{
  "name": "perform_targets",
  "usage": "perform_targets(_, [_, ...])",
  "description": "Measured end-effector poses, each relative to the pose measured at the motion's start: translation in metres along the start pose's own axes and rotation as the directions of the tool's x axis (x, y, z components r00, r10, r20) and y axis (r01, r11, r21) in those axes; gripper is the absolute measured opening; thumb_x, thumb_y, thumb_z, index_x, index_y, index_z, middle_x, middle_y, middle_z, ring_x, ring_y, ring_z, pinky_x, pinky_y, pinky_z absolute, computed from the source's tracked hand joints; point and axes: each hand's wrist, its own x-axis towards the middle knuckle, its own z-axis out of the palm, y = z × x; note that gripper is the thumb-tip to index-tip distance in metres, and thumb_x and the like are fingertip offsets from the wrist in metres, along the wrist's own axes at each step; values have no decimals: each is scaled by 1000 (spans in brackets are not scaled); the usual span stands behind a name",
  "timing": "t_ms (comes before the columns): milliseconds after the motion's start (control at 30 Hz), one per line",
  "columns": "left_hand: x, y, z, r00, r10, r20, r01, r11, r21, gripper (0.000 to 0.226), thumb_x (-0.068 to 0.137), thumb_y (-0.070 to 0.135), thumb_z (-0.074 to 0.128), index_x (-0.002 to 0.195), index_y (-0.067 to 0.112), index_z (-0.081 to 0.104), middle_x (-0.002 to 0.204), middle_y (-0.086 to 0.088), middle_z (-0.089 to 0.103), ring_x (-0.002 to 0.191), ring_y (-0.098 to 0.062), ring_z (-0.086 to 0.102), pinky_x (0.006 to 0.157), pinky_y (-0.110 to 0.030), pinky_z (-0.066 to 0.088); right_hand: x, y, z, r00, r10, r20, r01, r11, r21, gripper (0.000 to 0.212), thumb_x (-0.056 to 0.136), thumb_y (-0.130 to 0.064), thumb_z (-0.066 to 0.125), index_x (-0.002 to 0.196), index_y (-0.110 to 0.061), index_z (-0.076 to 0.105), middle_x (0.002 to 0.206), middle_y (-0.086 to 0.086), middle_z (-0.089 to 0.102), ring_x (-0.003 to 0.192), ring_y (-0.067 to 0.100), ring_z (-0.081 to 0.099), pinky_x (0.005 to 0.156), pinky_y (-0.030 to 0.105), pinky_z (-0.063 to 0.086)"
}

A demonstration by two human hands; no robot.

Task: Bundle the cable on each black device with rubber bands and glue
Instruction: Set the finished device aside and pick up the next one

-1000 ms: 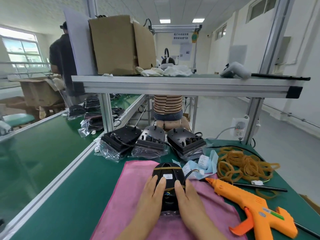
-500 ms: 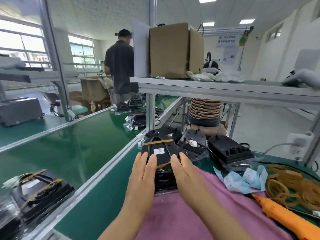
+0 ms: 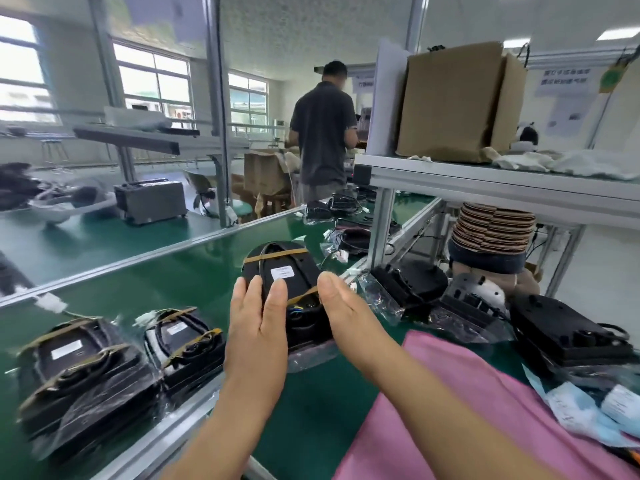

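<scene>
Left hand: the left hand (image 3: 258, 327) is lying flat with straight fingers, pressing the near left side of the black device (image 3: 304, 271).
Right hand: the right hand (image 3: 346, 317) is pressing flat against the opposite side with the thumb up. I cannot tell how its far fingers are lying.
Device: it is hanging in the air between the 2 palms, over the green table (image 3: 166, 271). The pink cloth (image 3: 450, 393) is lying to its right and 2 banded devices (image 3: 79, 362) are sitting to its left.
Bands: 1 rubber band (image 3: 277, 255) is crossing the far end and another (image 3: 303, 294) is running slantwise just beside the right thumb, both over the cable (image 3: 265, 268).
Slip risk: only sideways palm pressure seems to be carrying it, and the loose plastic wrap (image 3: 311, 351) is trailing underneath. Any easing of the squeeze is likely sending it down onto the table.
Band risk: the slanted band is sitting against the right hand, so a sliding palm could be rolling it off and letting the cable spring loose.
Glue risk: I am seeing no glue from here. If any is still soft, tilting could be smearing it.
Landing risk: the spot beside the 2 banded devices is looking crowded and the metal rail (image 3: 180, 427) is running right there. A careless set-down could be leaving it tipped on the rail or knocking a neighbour.
</scene>
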Motion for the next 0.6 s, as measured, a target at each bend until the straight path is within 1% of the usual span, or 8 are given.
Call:
perform_targets(67, [8, -5, -13, 999, 6, -50, -4, 999, 32, 79, 88, 72, 30, 152, 27, 33, 163, 14, 15, 138, 13, 11, 106, -19, 9, 9, -7, 13, 999, -14, 34, 13, 999, 33, 54, 99, -61, 27, 133, -26, 49, 126, -20, 54, 112, -11, 46, 97, 10, 30])
perform_targets(100, [11, -8, -20, 997, 5, -73, -1, 999, 50, 77, 89, 71, 30, 152, 25, 35, 163, 13, 16, 141, 10, 11, 106, -19, 9, 14, -11, 20, 998, -18, 58, 16, 999, 32, 57, 100, -60, 27, 143, -26, 44, 132, -24, 50, 112, -18, 41, 93, 3, 25])
perform_targets(133, [14, -9, -27, 995, 4, -97, 3, 998, 65, 77, 89, 70, 29, 151, 24, 35, 163, 12, 16, 143, 7, 11, 106, -19, 10, 19, -15, 27, 996, -16, 86, 14, 1000, 23, 61, 100, -60, 26, 148, -26, 37, 141, -22, 46, 116, -17, 37, 93, 3, 21])
perform_targets(200, [18, -13, -41, 989, -10, -148, 22, 996, 82, 81, 86, 70, 26, 153, 25, 32, 163, 13, 15, 144, 5, 11, 105, -20, 9, 29, -22, 43, 989, -16, 144, 15, 1000, 9, 64, 99, -61, 26, 152, -26, 32, 153, -13, 37, 126, -8, 31, 99, 11, 17])
perform_targets(333, [27, -24, -68, 972, -26, -234, 57, 990, 126, 85, 84, 71, 25, 153, 22, 31, 164, 10, 15, 147, -2, 11, 105, -23, 11, 50, -32, 76, 972, -27, 234, 23, 1000, 18, 63, 100, -61, 26, 151, -26, 34, 153, -10, 38, 127, -5, 34, 98, 11, 21])
perform_targets(433, [34, -34, -84, 961, -31, -275, 81, 982, 173, 76, 95, 67, 27, 153, 19, 31, 164, 6, 15, 149, -5, 11, 105, -24, 12, 65, -33, 100, 958, 3, 288, -8, 1000, 19, 67, 98, -65, 26, 151, -25, 36, 154, -5, 40, 140, 11, 35, 115, 31, 25])
perform_targets(500, [39, -42, -92, 958, -53, -283, 113, 973, 200, 69, 99, 61, 27, 153, 17, 32, 164, 4, 14, 149, -8, 11, 106, -25, 13, 75, -33, 114, 945, 43, 324, -48, 999, 10, 66, 97, -64, 26, 149, -24, 38, 156, -4, 36, 140, 15, 36, 115, 33, 25])
perform_targets(600, [47, -51, -94, 957, -92, -277, 166, 952, 258, 69, 100, 57, 27, 144, 6, 40, 163, -7, 18, 150, -16, 13, 116, -41, 19, 90, -30, 129, 933, 128, 336, -133, 991, -8, 63, 98, -62, 25, 140, -22, 49, 155, 1, 23, 134, 22, 37, 114, 38, 27])
